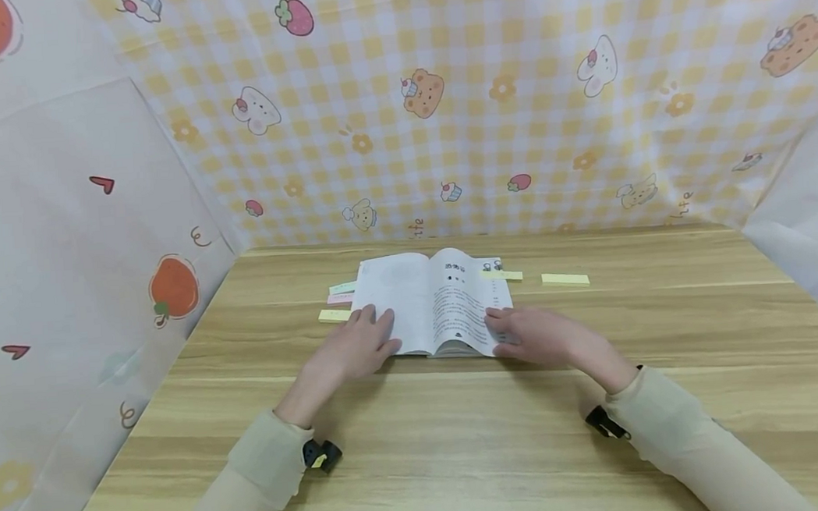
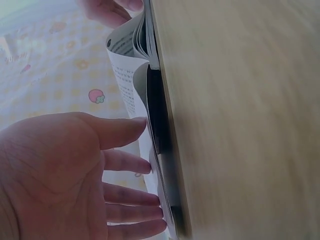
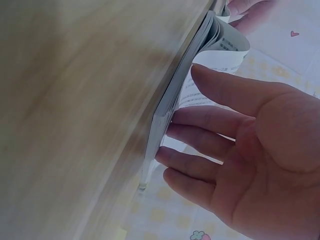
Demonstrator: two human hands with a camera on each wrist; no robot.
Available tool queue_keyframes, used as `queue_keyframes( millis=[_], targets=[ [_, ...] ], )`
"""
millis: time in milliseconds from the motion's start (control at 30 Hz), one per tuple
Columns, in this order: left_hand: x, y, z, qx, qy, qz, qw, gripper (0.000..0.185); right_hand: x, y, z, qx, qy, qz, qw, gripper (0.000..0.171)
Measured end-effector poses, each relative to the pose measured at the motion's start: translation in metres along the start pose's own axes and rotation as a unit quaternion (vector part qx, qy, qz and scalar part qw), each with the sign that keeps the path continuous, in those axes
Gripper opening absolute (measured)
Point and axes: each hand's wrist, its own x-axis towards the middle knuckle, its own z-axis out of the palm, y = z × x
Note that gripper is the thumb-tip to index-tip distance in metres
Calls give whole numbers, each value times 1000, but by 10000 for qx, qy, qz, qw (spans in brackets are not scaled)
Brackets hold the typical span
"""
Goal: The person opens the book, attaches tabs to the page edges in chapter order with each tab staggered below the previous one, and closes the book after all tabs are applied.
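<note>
An open book [image 1: 401, 299] lies on the table, its left page mostly blank and its right page printed. My left hand [image 1: 361, 343] rests its fingertips on the left page near the lower outer corner. On the lower outer part of the right page lie the fingers of my right hand [image 1: 536, 334]. Both wrist views show straight, slightly spread fingers pressing the pages. The right page bulges up near the spine, as the book [image 3: 220, 52] shows from its lower edge. A yellow sticky tab [image 1: 505, 275] sticks out past the right page's edge.
Green [image 1: 343, 288], pink [image 1: 340, 298] and yellow [image 1: 334, 315] tabs jut out at the book's left side. Another yellow strip [image 1: 565, 279] lies on the wooden table [image 1: 420, 442] to the right. A checked cloth [image 1: 375, 164] hangs behind the table.
</note>
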Motion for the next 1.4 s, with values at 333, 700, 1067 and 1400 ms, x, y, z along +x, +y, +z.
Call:
queue_keyframes(
  millis=[333, 700, 1067, 1400],
  targets=[
    [-1, 8, -3, -138, 289, 341, 9989, 45, 3, -1, 1, 76, 21, -138, 9999, 50],
    [1, 25, -4, -361, 645, 618, 9953, 54, 8, -6, 1, 267, 33, -196, 9994, 57],
    [4, 38, 0, -297, 911, 709, 9929, 53, 12, -11, 2, 308, 23, -219, 9993, 59],
    [13, 50, -2, -199, 1351, 807, 9873, 39, 17, -12, 3, 528, 39, -339, 9980, 57]
  ],
)
